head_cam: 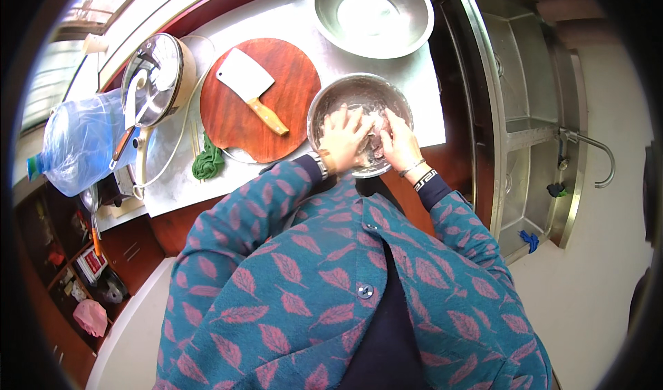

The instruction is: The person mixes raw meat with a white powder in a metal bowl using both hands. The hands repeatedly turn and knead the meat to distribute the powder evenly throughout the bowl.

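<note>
Both of my hands are inside a stainless steel mixing bowl (361, 83) at the counter's front edge. Pieces of what looks like raw meat (380, 125) lie in it, with a pale, floury coating smeared on the inner wall. My left hand (343, 140) rests palm down over the left half of the bowl, fingers spread and whitened. On the right, my right hand (401, 142) curls its fingers and thumb around some of the meat. Part of the bowl's bottom is hidden under both hands.
A cleaver (254, 89) lies on a round wooden chopping board (222, 123). Behind the bowl stands a larger steel basin (414, 37). Farther left are green netting (208, 163), a lidded electric pot (187, 74) with a cord, and a blue water jug (77, 141). A steel sink (528, 141) is at right.
</note>
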